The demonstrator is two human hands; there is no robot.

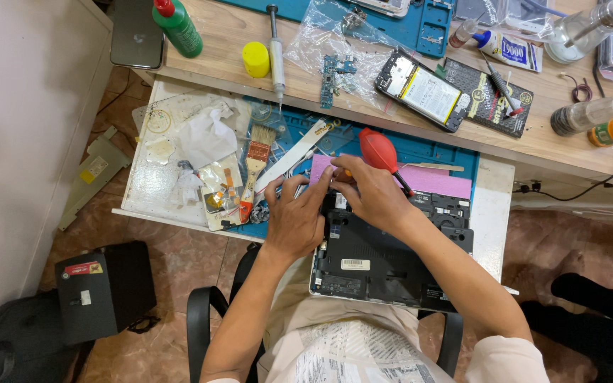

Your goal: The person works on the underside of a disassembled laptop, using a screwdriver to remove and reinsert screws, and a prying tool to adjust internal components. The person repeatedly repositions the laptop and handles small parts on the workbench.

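Black plastic and bare circuitry fill the opened laptop (384, 259) that both hands work over; it lies underside up, partly on the blue mat (434, 152) and partly overhanging toward the person's lap. The fingers (321, 186) of the left hand (294, 220) are curled and press down at the laptop's far left corner, their tips touching the casing edge; whether they pinch anything small cannot be told. The right hand (374, 195) sits just beside it, touching it, with fingers closed around a thin orange-handled tool (347, 172) whose tip is hidden under the hand.

Just beyond the right hand lies a red rubber air blower (379, 150), its black nozzle pointing right, resting on a pink sheet (434, 179) that covers part of the mat. Metal tweezers (438, 167) lie right of the blower. Left of the left hand are a small paintbrush (255, 162) with an orange handle, a white flat strip (294, 157) and crumpled white tissue (206, 138) on a stained white tray (152, 152).

Farther off, on the wooden table (228, 42), stand a yellow cap (255, 59), a green bottle (177, 27), a syringe (276, 50), a loose blue circuit board (336, 78) on a clear bag, and an opened phone (423, 90).
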